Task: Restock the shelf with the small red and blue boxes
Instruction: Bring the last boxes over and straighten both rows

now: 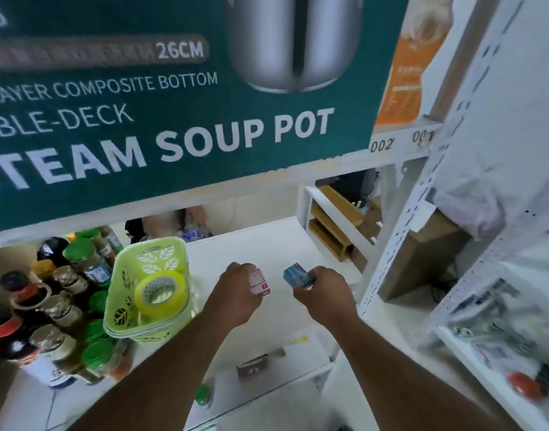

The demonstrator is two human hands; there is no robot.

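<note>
A small shop or stockroom: white metal shelving (pixel 400 262) with perforated uprights, number tags (pixel 381 145) reading 002 on a shelf edge, a boxed steam soup pot (pixel 173 88) above, and sauce bottles (pixel 49 306) crowded at the shelf's left end.

Both bare arms reach forward, side by side. The left hand (pixel 237 289) and the right hand (pixel 324 290) each have fingers curled tight.
</note>
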